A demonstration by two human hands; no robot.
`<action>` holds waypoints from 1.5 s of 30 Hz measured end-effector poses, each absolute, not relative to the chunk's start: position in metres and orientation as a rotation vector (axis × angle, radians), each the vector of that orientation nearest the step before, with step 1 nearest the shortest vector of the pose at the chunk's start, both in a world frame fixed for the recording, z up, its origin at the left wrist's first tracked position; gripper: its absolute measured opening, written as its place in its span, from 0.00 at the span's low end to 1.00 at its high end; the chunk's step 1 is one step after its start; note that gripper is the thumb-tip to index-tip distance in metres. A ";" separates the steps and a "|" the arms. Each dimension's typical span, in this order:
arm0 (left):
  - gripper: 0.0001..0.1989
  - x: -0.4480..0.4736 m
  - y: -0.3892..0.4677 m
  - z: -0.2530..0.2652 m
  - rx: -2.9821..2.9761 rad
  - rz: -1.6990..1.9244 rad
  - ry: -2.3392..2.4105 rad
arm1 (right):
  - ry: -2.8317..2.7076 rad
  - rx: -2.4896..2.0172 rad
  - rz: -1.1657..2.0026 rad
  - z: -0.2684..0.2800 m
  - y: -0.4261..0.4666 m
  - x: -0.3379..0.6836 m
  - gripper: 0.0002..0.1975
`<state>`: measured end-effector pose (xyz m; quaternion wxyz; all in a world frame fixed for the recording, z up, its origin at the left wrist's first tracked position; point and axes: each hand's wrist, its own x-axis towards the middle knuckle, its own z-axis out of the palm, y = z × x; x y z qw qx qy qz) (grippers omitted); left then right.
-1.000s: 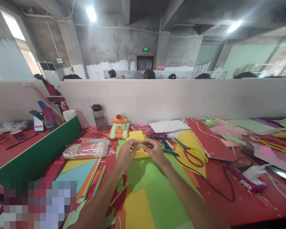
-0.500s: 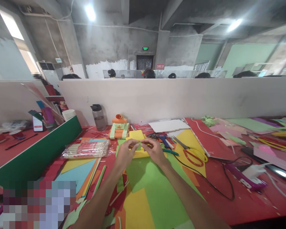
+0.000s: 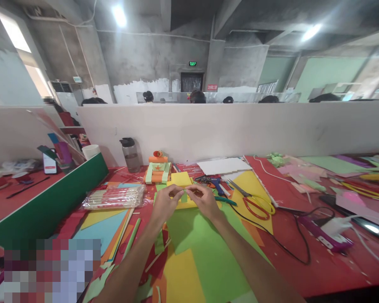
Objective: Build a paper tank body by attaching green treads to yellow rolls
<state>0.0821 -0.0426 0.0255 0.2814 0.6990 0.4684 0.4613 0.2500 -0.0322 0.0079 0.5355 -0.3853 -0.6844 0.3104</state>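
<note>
My left hand (image 3: 168, 200) and my right hand (image 3: 205, 201) meet fingertip to fingertip, both closed in a pinch on a small green paper piece (image 3: 184, 197). Part of that piece hangs below the fingertips; the rest is hidden by them. Just behind the hands stands a folded yellow paper form (image 3: 180, 179). Under my wrists lies a large green paper sheet (image 3: 205, 244), partly over a yellow sheet (image 3: 181, 277). Farther back is an orange and light green paper model (image 3: 158, 170) with a star on its front.
Scissors (image 3: 252, 200) with red and yellow handles and a blue glue gun (image 3: 219, 185) lie to the right, near a purple power strip (image 3: 325, 237). Wrapped sticks (image 3: 113, 198), a water bottle (image 3: 131, 155) and a green divider (image 3: 50, 202) stand or lie left. A white partition (image 3: 227, 130) runs behind.
The green piece now shows below the fingertips, where before it lay as a thin edge between them. Both hands stay in nearly the same place.
</note>
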 end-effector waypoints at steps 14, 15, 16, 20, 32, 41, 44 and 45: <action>0.06 0.080 -0.045 0.027 2.058 1.212 1.381 | -1.747 -0.937 0.656 0.012 -0.040 0.244 0.09; 0.07 0.080 -0.046 0.027 2.053 1.209 1.386 | -1.748 -0.935 0.663 0.012 -0.040 0.245 0.09; 0.07 0.081 -0.046 0.027 2.048 1.203 1.386 | -1.749 -0.931 0.671 0.013 -0.040 0.246 0.09; 0.06 0.081 -0.046 0.028 2.070 1.190 1.367 | -1.759 -0.916 0.678 0.014 -0.040 0.247 0.08; 0.08 0.085 -0.047 0.025 2.098 1.177 1.300 | -1.714 -0.939 0.632 0.009 -0.035 0.249 0.09; 0.08 0.083 -0.044 0.023 2.078 1.181 1.288 | -1.700 -0.911 0.806 0.006 -0.033 0.248 0.09; 0.08 0.084 -0.046 0.026 2.092 1.174 1.265 | -1.670 -0.919 0.773 0.006 -0.032 0.249 0.06; 0.09 0.084 -0.046 0.026 2.088 1.168 1.257 | -1.660 -0.918 0.761 0.006 -0.032 0.249 0.05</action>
